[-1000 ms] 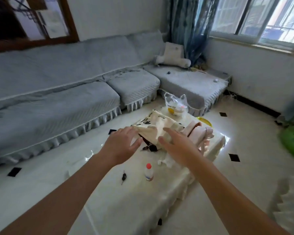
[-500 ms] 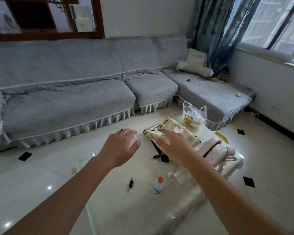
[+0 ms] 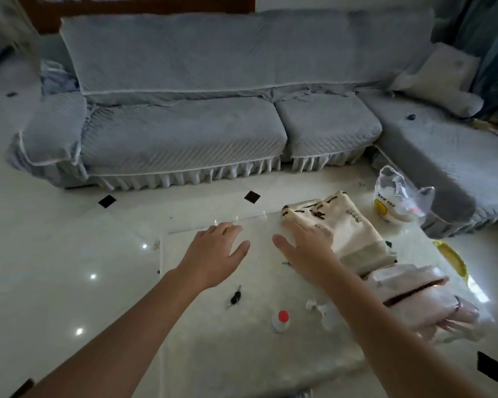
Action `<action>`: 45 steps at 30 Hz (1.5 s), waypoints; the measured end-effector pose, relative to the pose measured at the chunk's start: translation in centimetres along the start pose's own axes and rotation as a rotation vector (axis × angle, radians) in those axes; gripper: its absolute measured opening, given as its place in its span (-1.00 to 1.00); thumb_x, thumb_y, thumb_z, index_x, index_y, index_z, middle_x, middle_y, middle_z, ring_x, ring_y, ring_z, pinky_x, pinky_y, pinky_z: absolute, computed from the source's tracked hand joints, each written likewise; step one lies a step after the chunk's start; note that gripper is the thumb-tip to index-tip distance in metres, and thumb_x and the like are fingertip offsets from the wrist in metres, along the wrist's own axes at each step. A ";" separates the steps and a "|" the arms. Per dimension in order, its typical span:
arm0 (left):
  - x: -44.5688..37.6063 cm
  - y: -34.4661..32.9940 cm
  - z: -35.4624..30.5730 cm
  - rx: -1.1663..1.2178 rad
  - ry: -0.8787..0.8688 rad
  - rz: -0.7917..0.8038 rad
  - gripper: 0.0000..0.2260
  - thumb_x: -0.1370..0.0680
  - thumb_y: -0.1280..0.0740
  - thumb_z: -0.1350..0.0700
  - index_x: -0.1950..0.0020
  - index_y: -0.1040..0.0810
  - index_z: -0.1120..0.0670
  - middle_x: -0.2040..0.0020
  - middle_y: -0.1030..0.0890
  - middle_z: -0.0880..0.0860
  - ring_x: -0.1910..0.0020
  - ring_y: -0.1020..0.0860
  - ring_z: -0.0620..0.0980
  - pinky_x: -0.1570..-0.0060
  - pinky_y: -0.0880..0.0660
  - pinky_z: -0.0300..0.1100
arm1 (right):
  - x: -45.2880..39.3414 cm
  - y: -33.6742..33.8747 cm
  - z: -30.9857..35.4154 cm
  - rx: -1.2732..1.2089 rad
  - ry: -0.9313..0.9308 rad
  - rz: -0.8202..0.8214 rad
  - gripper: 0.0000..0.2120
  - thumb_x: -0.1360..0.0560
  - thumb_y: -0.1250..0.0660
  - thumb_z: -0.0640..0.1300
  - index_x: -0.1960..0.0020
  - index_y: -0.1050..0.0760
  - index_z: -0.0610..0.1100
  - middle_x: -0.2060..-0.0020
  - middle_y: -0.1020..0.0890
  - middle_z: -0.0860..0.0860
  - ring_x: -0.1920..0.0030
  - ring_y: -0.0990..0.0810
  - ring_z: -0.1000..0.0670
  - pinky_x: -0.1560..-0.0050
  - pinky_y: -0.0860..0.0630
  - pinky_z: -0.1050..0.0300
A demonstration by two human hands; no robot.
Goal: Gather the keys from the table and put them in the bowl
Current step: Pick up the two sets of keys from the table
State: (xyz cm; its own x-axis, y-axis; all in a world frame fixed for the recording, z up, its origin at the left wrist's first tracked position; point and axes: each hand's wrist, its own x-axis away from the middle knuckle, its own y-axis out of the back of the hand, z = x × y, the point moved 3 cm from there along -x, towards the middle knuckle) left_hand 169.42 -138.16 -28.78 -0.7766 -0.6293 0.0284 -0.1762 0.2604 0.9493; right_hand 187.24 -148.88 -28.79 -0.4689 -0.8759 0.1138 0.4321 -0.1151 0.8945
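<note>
Both hands spread flat over the low table, one key in plain sight, no bowl I can make out.

My left hand point(image 3: 213, 257) hovers palm-down with fingers loose, gripping nothing; my right hand point(image 3: 305, 248) is flat as well, its fingertips on the near edge of the cream cloth bag point(image 3: 342, 225), though I cannot tell whether it presses or only rests there. A black-headed key point(image 3: 235, 297) lies on the table point(image 3: 213, 354) just below my left wrist, near a small red-capped bottle point(image 3: 281, 321). Something dark peeks out beside my right wrist; too hidden to name. A clear plastic bag point(image 3: 397, 199) stands at the far corner, and my right forearm cuts across pinkish bundles point(image 3: 420, 300) whose contents are blurred.
</note>
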 end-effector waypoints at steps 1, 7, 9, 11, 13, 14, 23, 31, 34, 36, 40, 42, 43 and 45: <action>-0.6 -0.9 -0.3 0.005 0.033 0.008 -0.42 -0.55 0.06 -0.27 -0.42 -0.35 0.01 -0.39 -0.42 -0.01 -0.31 -0.40 0.01 -0.26 -0.32 -0.02 | -1.0 -0.4 -1.1 -0.038 0.015 0.024 -0.41 -0.53 -0.04 0.30 -0.45 -0.31 0.03 -0.39 -0.44 0.01 -0.37 -0.36 -0.05 -0.22 -0.09 0.11; -2.5 -8.3 -1.3 0.042 0.232 0.090 -0.49 -0.58 -0.01 -0.21 -0.41 -0.36 0.04 -0.39 -0.43 0.01 -0.29 -0.42 0.04 -0.24 -0.33 -0.02 | -5.0 -6.0 -6.7 -0.190 0.033 0.230 -0.40 -0.50 -0.06 0.31 -0.44 -0.32 0.05 -0.37 -0.45 0.05 -0.31 -0.42 -0.03 -0.17 -0.33 0.04; -2.2 -11.2 -1.2 0.079 0.299 0.122 -0.52 -0.59 -0.05 -0.18 -0.41 -0.37 0.04 -0.39 -0.44 0.01 -0.28 -0.44 0.05 -0.23 -0.34 -0.01 | -5.6 -8.9 -8.1 -0.201 0.035 0.292 -0.41 -0.51 -0.06 0.30 -0.43 -0.33 0.03 -0.36 -0.47 0.02 -0.30 -0.44 -0.05 -0.18 -0.35 0.02; -1.6 -14.0 -0.9 0.110 0.354 0.155 -0.54 -0.59 -0.08 -0.16 -0.40 -0.38 0.04 -0.38 -0.45 0.02 -0.27 -0.45 0.06 -0.22 -0.36 0.00 | -6.0 -11.7 -9.2 -0.200 0.032 0.336 -0.44 -0.53 -0.08 0.28 -0.42 -0.35 0.02 -0.35 -0.49 0.00 -0.31 -0.43 -0.07 -0.20 -0.34 0.01; -0.9 -16.3 -0.4 0.115 0.382 0.176 -0.57 -0.60 -0.10 -0.14 -0.38 -0.40 0.05 -0.35 -0.48 0.04 -0.24 -0.46 0.08 -0.20 -0.38 0.01 | -6.5 -14.2 -10.1 -0.203 0.017 0.369 -0.45 -0.54 -0.08 0.27 -0.42 -0.35 0.02 -0.34 -0.50 -0.01 -0.30 -0.43 -0.09 -0.19 -0.33 0.01; -0.6 -17.3 0.0 0.110 0.394 0.183 -0.58 -0.60 -0.10 -0.13 -0.36 -0.41 0.05 -0.33 -0.50 0.04 -0.23 -0.47 0.08 -0.18 -0.38 0.01 | -6.8 -15.2 -10.5 -0.207 0.012 0.382 -0.46 -0.54 -0.09 0.27 -0.41 -0.35 0.02 -0.33 -0.50 -0.01 -0.30 -0.44 -0.09 -0.18 -0.34 0.02; 0.6 -27.0 4.8 -0.004 0.420 0.255 -0.57 -0.60 -0.09 -0.15 -0.38 -0.39 0.04 -0.29 -0.51 0.05 -0.19 -0.50 0.07 -0.12 -0.39 -0.02 | -8.9 -23.3 -13.4 -0.212 0.031 0.368 -0.51 -0.57 -0.12 0.22 -0.40 -0.38 0.01 -0.30 -0.53 -0.02 -0.26 -0.45 -0.07 -0.08 -0.28 0.10; 0.0 -36.4 8.0 0.050 0.440 0.240 -0.58 -0.60 -0.11 -0.12 -0.39 -0.37 0.05 -0.26 -0.52 0.09 -0.14 -0.51 0.12 -0.04 -0.40 0.00 | -9.5 -31.8 -16.6 -0.308 -0.058 0.423 -0.53 -0.56 -0.16 0.21 -0.38 -0.42 0.02 -0.28 -0.55 -0.02 -0.26 -0.49 -0.06 -0.15 -0.34 0.09; 0.5 -39.5 9.1 0.050 0.461 0.261 -0.57 -0.59 -0.11 -0.14 -0.37 -0.39 0.06 -0.27 -0.52 0.08 -0.15 -0.51 0.12 -0.06 -0.40 0.01 | -9.0 -34.5 -17.8 -0.290 -0.083 0.447 -0.52 -0.55 -0.17 0.22 -0.39 -0.40 0.03 -0.29 -0.53 -0.01 -0.25 -0.49 -0.06 -0.18 -0.37 0.03; 1.0 -41.1 9.5 0.047 0.468 0.275 -0.57 -0.59 -0.11 -0.15 -0.36 -0.40 0.06 -0.28 -0.52 0.09 -0.16 -0.51 0.12 -0.06 -0.39 0.01 | -8.7 -35.6 -18.5 -0.248 -0.072 0.456 -0.51 -0.54 -0.18 0.21 -0.40 -0.38 0.03 -0.31 -0.51 -0.01 -0.26 -0.48 -0.06 -0.19 -0.38 0.01; 1.2 -42.4 10.5 0.078 0.481 0.260 -0.56 -0.59 -0.13 -0.13 -0.37 -0.39 0.08 -0.31 -0.49 0.09 -0.19 -0.49 0.13 -0.09 -0.41 0.01 | -8.2 -35.9 -19.3 -0.187 -0.047 0.440 -0.50 -0.55 -0.17 0.20 -0.41 -0.36 0.00 -0.33 -0.50 -0.01 -0.29 -0.45 -0.07 -0.21 -0.39 -0.02; 0.6 -42.4 10.9 0.088 0.471 0.236 -0.57 -0.59 -0.15 -0.11 -0.36 -0.40 0.09 -0.29 -0.50 0.10 -0.17 -0.49 0.14 -0.06 -0.42 0.01 | -8.2 -35.7 -19.6 -0.178 -0.055 0.434 -0.50 -0.55 -0.15 0.20 -0.41 -0.35 0.00 -0.33 -0.50 -0.01 -0.29 -0.45 -0.06 -0.20 -0.38 -0.02; 0.2 -42.3 11.0 0.083 0.451 0.228 -0.58 -0.58 -0.15 -0.10 -0.36 -0.40 0.10 -0.27 -0.50 0.10 -0.15 -0.49 0.14 -0.04 -0.44 0.01 | -8.3 -35.7 -19.7 -0.179 -0.064 0.428 -0.50 -0.55 -0.15 0.20 -0.41 -0.35 0.00 -0.32 -0.50 -0.01 -0.28 -0.45 -0.06 -0.19 -0.38 -0.01; -0.9 -42.5 11.1 0.060 0.386 0.224 -0.57 -0.58 -0.17 -0.09 -0.36 -0.40 0.10 -0.25 -0.50 0.10 -0.12 -0.49 0.12 0.01 -0.46 0.00 | -8.6 -35.8 -20.1 -0.198 -0.092 0.410 -0.52 -0.56 -0.16 0.19 -0.41 -0.37 0.01 -0.32 -0.51 0.00 -0.28 -0.46 -0.05 -0.15 -0.37 0.04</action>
State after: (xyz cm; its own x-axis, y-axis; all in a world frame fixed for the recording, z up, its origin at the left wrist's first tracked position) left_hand 170.87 -140.53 -72.63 -0.5187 -0.7769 0.3570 -0.0732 0.4564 0.8868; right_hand 191.30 -146.66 -70.45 -0.2909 -0.8239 0.4865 0.7308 0.1369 0.6688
